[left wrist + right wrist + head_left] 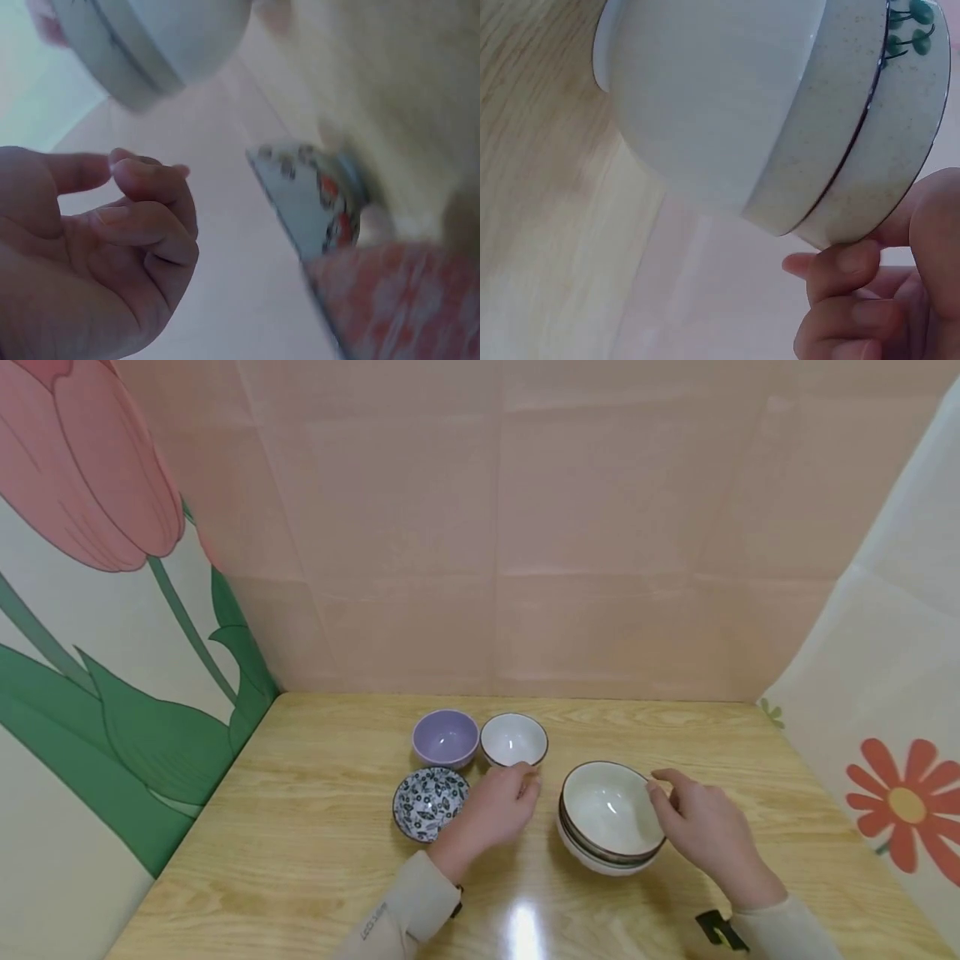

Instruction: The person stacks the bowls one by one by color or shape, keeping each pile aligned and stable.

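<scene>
My right hand [708, 827] pinches the rim of the cream bowl [611, 810] on top of a stack. In the right wrist view, its fingertips [847, 259] are right at that bowl's brown edge, and green leaf marks show on the outside. A second brown-edged bowl and a smooth white bowl [705, 97] sit beneath it. My left hand [498, 802] hovers left of the stack, fingers loosely curled and nothing held. Just behind it in the head view is a small white bowl [513, 737]. The black-and-white floral bowl [426, 806] lies beside the left wrist, partly covered by it.
A purple bowl [445, 737] stands behind the floral bowl, next to the small white one. In the left wrist view, a bowl with red flowers [315, 199] and a red-patterned bowl [397, 307] show their outsides. The wooden table [285, 827] meets a pink backdrop [495, 527].
</scene>
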A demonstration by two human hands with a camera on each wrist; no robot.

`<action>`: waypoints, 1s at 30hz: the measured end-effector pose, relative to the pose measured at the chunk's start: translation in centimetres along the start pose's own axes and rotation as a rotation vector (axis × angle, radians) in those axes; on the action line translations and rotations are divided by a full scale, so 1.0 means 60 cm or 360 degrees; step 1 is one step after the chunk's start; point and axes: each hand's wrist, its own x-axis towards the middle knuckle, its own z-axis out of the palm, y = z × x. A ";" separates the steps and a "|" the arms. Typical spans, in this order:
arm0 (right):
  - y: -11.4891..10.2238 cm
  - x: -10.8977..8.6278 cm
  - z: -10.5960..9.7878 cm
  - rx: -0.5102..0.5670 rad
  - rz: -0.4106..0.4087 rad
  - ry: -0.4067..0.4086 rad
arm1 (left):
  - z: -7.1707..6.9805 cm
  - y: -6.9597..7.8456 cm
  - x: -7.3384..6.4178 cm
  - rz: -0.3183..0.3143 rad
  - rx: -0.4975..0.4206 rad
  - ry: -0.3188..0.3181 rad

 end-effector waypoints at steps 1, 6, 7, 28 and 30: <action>-0.002 0.000 -0.001 -0.0027 -0.0003 0.0036 | -0.009 -0.002 0.000 -0.0006 0.0024 0.0001; -0.017 -0.003 -0.007 -0.0104 -0.0038 0.0200 | -0.054 -0.013 0.011 -0.0089 0.0154 -0.0036; -0.021 -0.004 -0.009 -0.0108 -0.0056 0.0225 | -0.063 -0.015 0.014 -0.0120 0.0157 -0.0055; -0.158 -0.046 0.021 -0.0004 -0.0698 0.0348 | -0.123 -0.063 0.127 -0.0402 0.0207 -0.0234; -0.168 -0.049 0.029 0.0012 -0.0757 0.0321 | -0.117 -0.068 0.135 -0.0406 0.0215 -0.0240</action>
